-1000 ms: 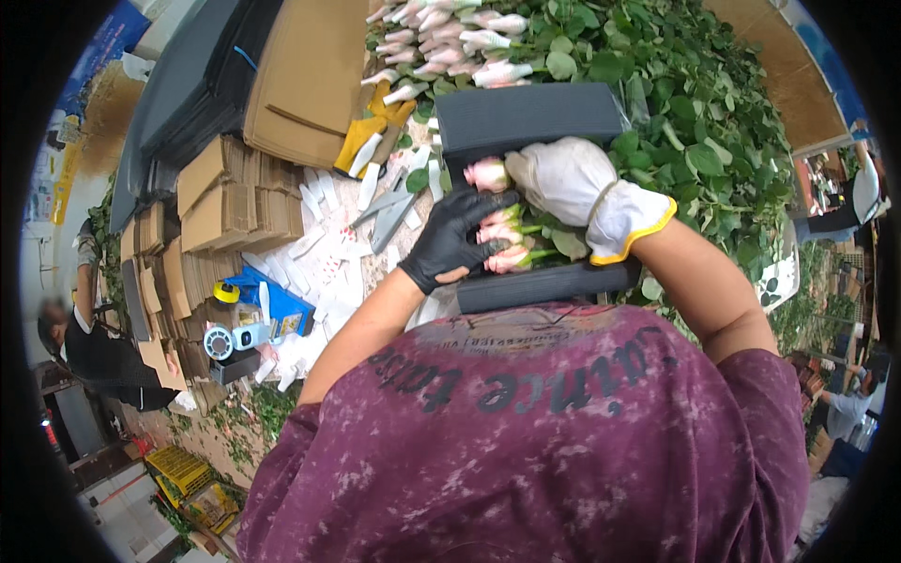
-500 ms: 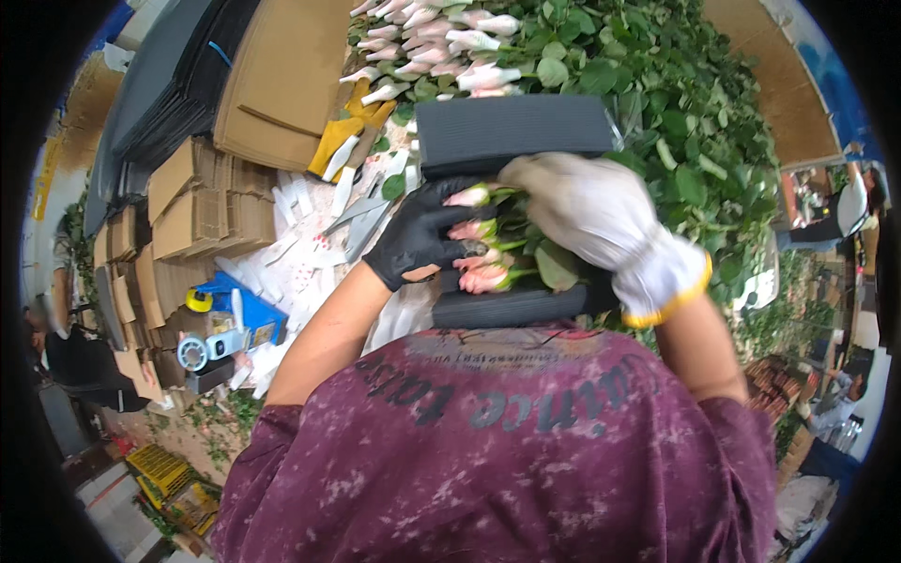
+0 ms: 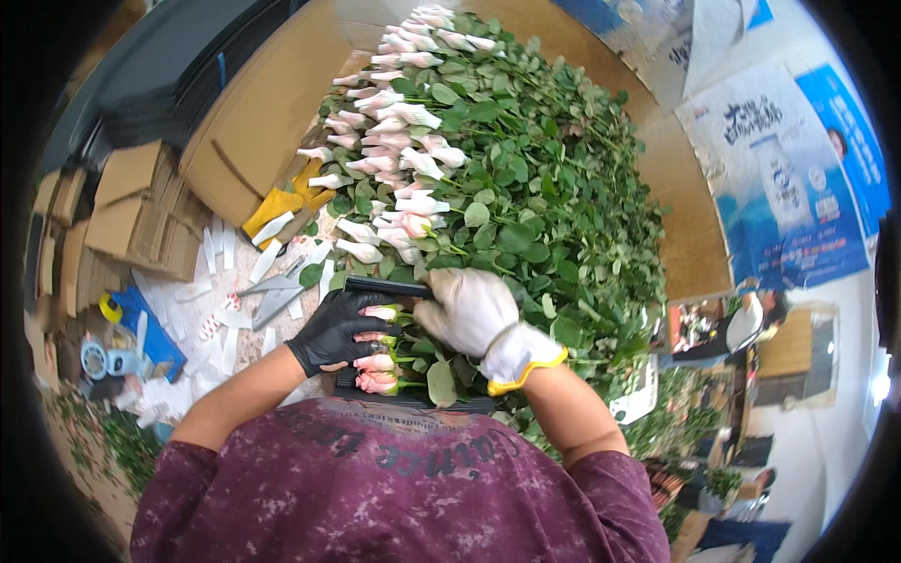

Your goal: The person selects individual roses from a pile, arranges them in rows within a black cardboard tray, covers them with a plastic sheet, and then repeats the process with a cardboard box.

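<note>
A short row of pink roses [image 3: 377, 362] with green stems and leaves lies in a black corrugated sheet [image 3: 422, 405] close to my chest. My left hand [image 3: 330, 330], in a black glove, rests across the blossoms with its fingers spread between and over the heads. The sheet's far flap [image 3: 387, 286] stands up, seen almost edge-on. At that flap's right end, the fingers of my right hand [image 3: 474, 310] are curled round it; this hand wears a white glove with a yellow cuff. My right glove hides part of the stems.
Many roses in white sleeve nets [image 3: 408, 114] lie beyond, their leafy stems [image 3: 554, 188] spreading right. At left are scissors [image 3: 274, 298], loose white nets [image 3: 192, 324], a yellow glove [image 3: 291, 202], a tape dispenser [image 3: 117, 358] and stacked cardboard [image 3: 136, 206]. Other people stand at far right.
The sheet's far flap, which faced up as a wide panel, is now raised nearly edge-on. My right hand has come to its end. The view has tilted up and shifted right.
</note>
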The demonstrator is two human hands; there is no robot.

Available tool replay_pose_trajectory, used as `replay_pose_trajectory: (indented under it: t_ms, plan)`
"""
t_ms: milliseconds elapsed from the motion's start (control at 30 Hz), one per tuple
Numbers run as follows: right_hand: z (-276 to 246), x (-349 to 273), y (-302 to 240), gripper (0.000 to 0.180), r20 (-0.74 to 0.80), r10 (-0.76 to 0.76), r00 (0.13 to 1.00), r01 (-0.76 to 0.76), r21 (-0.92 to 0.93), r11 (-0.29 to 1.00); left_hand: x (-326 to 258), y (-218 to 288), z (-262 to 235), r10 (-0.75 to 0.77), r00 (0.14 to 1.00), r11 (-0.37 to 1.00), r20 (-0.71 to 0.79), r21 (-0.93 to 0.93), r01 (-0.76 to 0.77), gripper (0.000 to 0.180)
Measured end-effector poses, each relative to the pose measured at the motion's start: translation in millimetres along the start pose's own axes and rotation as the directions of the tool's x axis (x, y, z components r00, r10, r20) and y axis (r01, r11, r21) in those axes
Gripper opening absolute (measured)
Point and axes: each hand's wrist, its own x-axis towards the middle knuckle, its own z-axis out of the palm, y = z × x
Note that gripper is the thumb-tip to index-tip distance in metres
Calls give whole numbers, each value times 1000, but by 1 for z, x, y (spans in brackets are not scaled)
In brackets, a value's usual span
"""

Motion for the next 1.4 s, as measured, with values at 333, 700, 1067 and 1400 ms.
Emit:
replay_pose_trajectory:
  t_ms: [333,700,1067,1400]
  plan:
    - [17,109,66,40,195,247,949,-179,-311,934,4,-15,20,-279,960,731,-6,-650,208,30]
    - [-8,-40,-37,18,-316,-186,930,31,-437,899,-1,-21,21,-366,870,1,331,-935,356,24]
    - [77,-1,-11,11,-275,-189,943,24,-511,859,-13,4,15,-8,994,986,-111,165,26,47]
    - [74,-1,-26,6,-315,-161,935,-42,-550,834,-14,40,16,-96,988,666,-125,729,157,39]
